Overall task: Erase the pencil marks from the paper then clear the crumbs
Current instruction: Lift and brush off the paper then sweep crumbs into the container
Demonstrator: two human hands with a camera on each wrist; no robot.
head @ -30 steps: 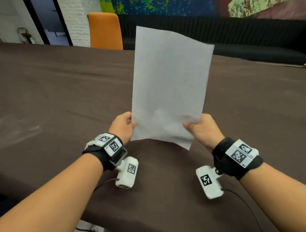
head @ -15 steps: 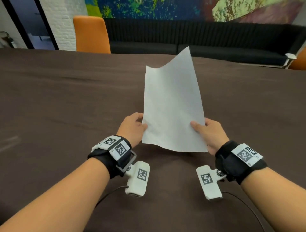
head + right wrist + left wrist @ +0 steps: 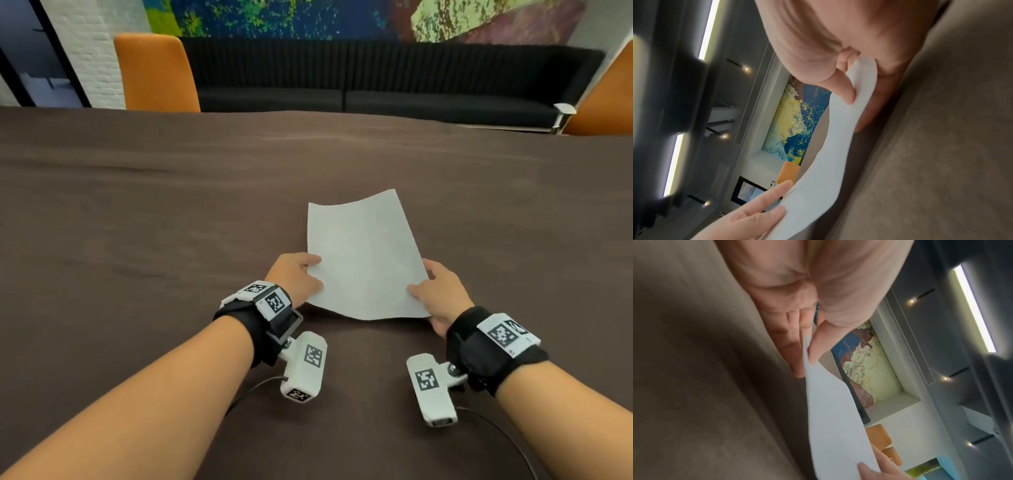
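1. White paper (image 3: 363, 260) is coming down: a second ago the person was holding it upright in front of the head camera, half a second ago it was tilting back, and now it is lying nearly flat, low over the brown cloth-covered surface (image 3: 137, 222).
2. The left hand (image 3: 295, 278) is pinching the sheet's near left edge, thumb on top and fingers (image 3: 795, 356) underneath, as the left wrist view shows.
3. The right hand (image 3: 440, 294) is gripping the near right edge the same way, its thumb pressing the top face while its fingers (image 3: 869, 112) are curling under the sheet.
4. The sheet is bowing between the two grips, and its far right corner is lifting slightly, so it is probably not fully resting yet.
5. No pencil marks are showing on the face in view, and no eraser or crumbs are visible, so the lowering is likely the end of tipping the crumbs off, though that is a judgement only.
6. The near edge of the paper is sitting just ahead of both wrists, and its far edge is lying well short of the surface's far side.
7. Open cloth is stretching to the left, right and beyond the sheet, giving the hands free room to slide out sideways.
8. An orange chair (image 3: 157, 72) and a dark sofa (image 3: 376, 85) are standing well beyond the surface, out of the way.
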